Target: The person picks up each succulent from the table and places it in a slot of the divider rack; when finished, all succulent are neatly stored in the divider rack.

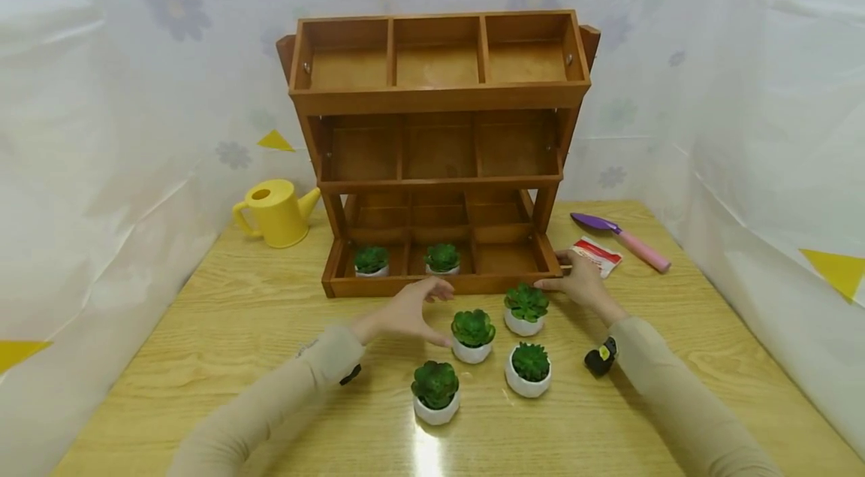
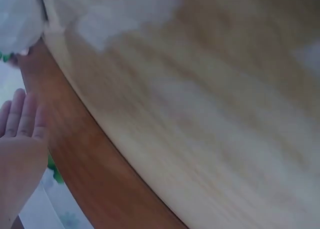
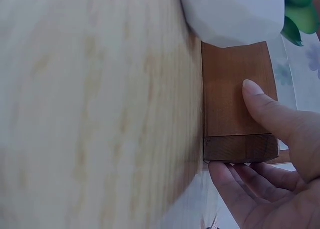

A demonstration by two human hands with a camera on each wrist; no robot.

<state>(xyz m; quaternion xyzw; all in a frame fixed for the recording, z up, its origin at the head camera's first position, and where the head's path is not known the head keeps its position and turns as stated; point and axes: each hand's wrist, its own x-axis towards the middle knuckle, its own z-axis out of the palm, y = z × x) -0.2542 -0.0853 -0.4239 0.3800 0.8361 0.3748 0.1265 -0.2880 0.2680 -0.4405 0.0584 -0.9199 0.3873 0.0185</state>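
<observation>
A brown wooden shelf (image 1: 439,98) with divided trays stands on the table. My right hand (image 1: 580,282) grips the right front corner of its bottom tray; in the right wrist view the thumb (image 3: 265,106) lies on the front board and the fingers are round the end. My left hand (image 1: 408,312) hovers before the tray's front, fingers apart and nothing held. Close to it is a potted succulent (image 1: 472,334). Others stand nearby: one potted succulent (image 1: 525,308) by the right hand, another potted succulent (image 1: 528,369) and a nearer potted succulent (image 1: 435,391).
In the bottom tray sit a left succulent (image 1: 372,261) and a middle succulent (image 1: 442,258). A yellow watering can (image 1: 275,214) stands left of the shelf. To the right lie a red-and-white packet (image 1: 598,255) and a purple trowel with a pink handle (image 1: 643,249).
</observation>
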